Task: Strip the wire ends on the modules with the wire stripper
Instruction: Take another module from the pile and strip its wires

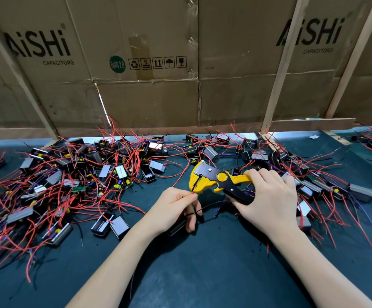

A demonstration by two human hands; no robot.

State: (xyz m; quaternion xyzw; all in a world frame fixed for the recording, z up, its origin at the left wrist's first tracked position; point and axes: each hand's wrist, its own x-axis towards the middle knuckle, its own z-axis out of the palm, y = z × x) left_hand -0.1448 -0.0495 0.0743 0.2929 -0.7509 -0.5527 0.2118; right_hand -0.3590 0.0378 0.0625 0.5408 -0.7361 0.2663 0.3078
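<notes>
Landmark is the wire stripper point(214, 180), yellow and black, held above the dark green counter point(202, 274); far to its left, a dense heap of modules point(69, 174) with tangled red wires spread across the counter; closer on the left, two loose modules point(110, 225) lying side by side; just left of and below the stripper head, the left hand point(171, 210), its thumb and forefinger pinching a red wire point(188, 193) right at the fingertips, the wire end running up from the pinch into the stripper's yellow head; the remaining left fingers point(190, 221) curled round a dark module body tucked under the palm, mostly hidden, with a black wire point(194, 211) crossing them; the stripper's jaws look parted around the wire end; to the right of the head, the right hand point(269, 201) wrapped around both handles, fingers over the yellow upper handle, thumb under the black lower one; further right of the stripper, more modules point(336, 190) and red wires; behind the stripper, a wall of cardboard boxes point(180, 63) printed AiSHi.
</notes>
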